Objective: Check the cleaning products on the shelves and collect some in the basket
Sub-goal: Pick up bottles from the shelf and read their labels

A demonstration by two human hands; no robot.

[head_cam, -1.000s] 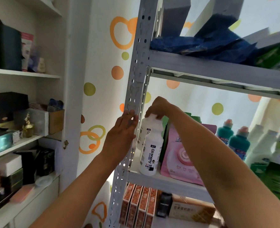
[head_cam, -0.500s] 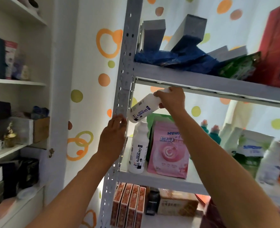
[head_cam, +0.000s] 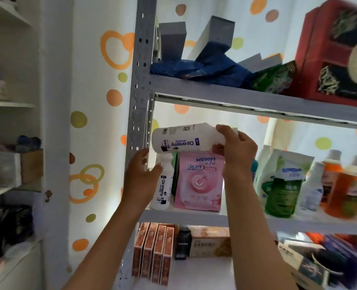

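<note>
My right hand (head_cam: 237, 146) grips the neck end of a white "Oil enemy" bottle (head_cam: 183, 138), holding it sideways in front of the middle shelf. A second white "Oil enemy" bottle (head_cam: 164, 186) stands upright at the shelf's left end. My left hand (head_cam: 141, 174) is raised beside the grey upright post (head_cam: 137, 97), its fingers spread, with the thumb by the standing bottle. A pink "seaways" refill pouch (head_cam: 198, 182) stands behind the held bottle. No basket is in view.
Green pouches (head_cam: 282, 187), white bottles and orange bottles (head_cam: 345, 185) fill the middle shelf to the right. The shelf above holds a blue bag (head_cam: 196, 70), grey boxes and a red box (head_cam: 336, 51). Orange cartons (head_cam: 154, 250) stand on the lower shelf. White cupboard shelves stand at the left.
My right hand lifted one white bottle off the shelf and tipped it from upright to lying sideways. My left hand stayed by the post, fingers now more open near the remaining bottle.
</note>
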